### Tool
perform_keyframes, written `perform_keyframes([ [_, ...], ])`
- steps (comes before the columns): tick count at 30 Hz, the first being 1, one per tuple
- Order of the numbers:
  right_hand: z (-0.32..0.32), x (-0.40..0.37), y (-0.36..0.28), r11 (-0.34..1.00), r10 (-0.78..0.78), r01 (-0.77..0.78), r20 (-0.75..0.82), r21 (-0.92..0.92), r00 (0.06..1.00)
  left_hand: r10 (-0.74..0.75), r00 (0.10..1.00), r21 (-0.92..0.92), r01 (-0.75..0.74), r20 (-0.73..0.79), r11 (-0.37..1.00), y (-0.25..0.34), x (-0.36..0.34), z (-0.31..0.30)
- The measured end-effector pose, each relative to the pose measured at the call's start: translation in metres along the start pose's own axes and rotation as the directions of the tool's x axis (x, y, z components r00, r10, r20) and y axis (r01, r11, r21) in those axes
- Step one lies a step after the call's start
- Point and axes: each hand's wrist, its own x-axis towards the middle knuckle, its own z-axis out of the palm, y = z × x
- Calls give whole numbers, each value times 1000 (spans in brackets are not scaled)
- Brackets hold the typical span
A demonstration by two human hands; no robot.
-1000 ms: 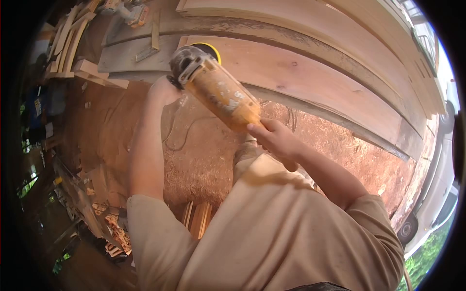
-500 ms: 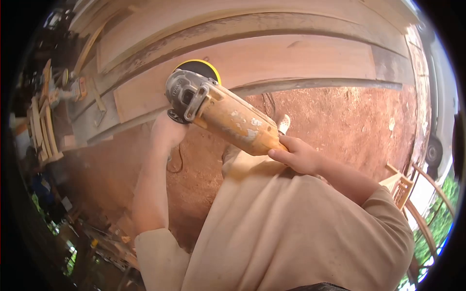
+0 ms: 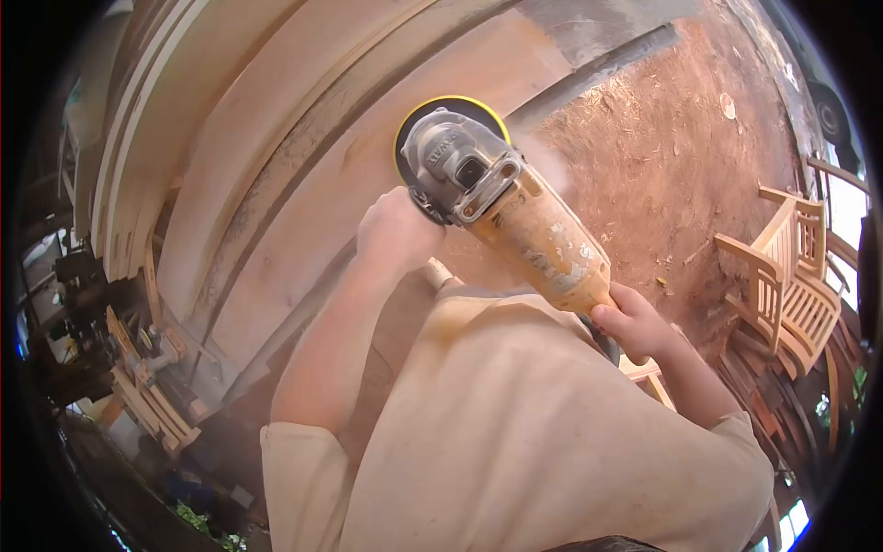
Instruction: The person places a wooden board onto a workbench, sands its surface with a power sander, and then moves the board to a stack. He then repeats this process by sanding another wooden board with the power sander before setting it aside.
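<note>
A yellow and grey power sander (image 3: 543,235), worn and paint-chipped, lies diagonally across the middle of the view. Its round black pad with a yellow rim (image 3: 478,110) is over a reddish wooden board (image 3: 317,212); the contact itself is hidden by the tool head. My left hand (image 3: 400,230) is closed at the side of the head, apparently round the side handle, which it mostly covers. At the rear end of the body, my right hand (image 3: 633,322) wraps the grip. Pale dust hazes the air beside the tool.
More long boards (image 3: 248,138) lie beyond the sanded one. A slatted wooden chair (image 3: 786,271) stands at the right on reddish ground (image 3: 644,166). Wood pieces and another tool (image 3: 152,359) sit at the lower left. A vehicle wheel (image 3: 828,115) shows at the upper right.
The view has turned, so the boards now slant and the chair shows more fully. The sander, in both hands, sits further right in view and further along the board.
</note>
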Motion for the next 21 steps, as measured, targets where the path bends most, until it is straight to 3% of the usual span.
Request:
perform_keyframes([
  [3, -14, -8, 5, 993, -81, 87, -83, 74, 993, 83, 996, 95, -85, 25, 992, 40, 19, -3],
  [6, -39, -13, 16, 991, -78, 95, -162, 99, 984, 141, 989, 72, -143, 39, 987, 89, 37, -13],
  [9, -56, -15, 16, 962, -155, 197, -215, 190, 964, 269, 963, 196, -270, 32, 943, 127, 75, -6],
  [10, -54, -13, 14, 956, -161, 223, -296, 191, 942, 274, 962, 191, -271, 14, 943, 140, 82, -9],
  [12, -54, -8, 0, 950, -140, 214, -303, 229, 943, 394, 918, 297, -386, 33, 874, 153, 122, -8],
  [14, -49, 2, -12, 942, -113, 202, -311, 270, 944, 403, 915, 335, -384, 11, 861, 166, 124, -31],
  [16, -39, 19, -17, 915, -139, 245, -318, 322, 938, 404, 915, 362, -373, -10, 854, 163, 119, -36],
  [18, -29, 28, -13, 916, -154, 251, -304, 312, 940, 373, 899, 329, -289, -228, 899, 151, 114, -40],
  [21, -12, 35, 1, 919, -175, 258, -277, 299, 945, 399, 881, 335, -307, -255, 891, 122, 104, -28],
])
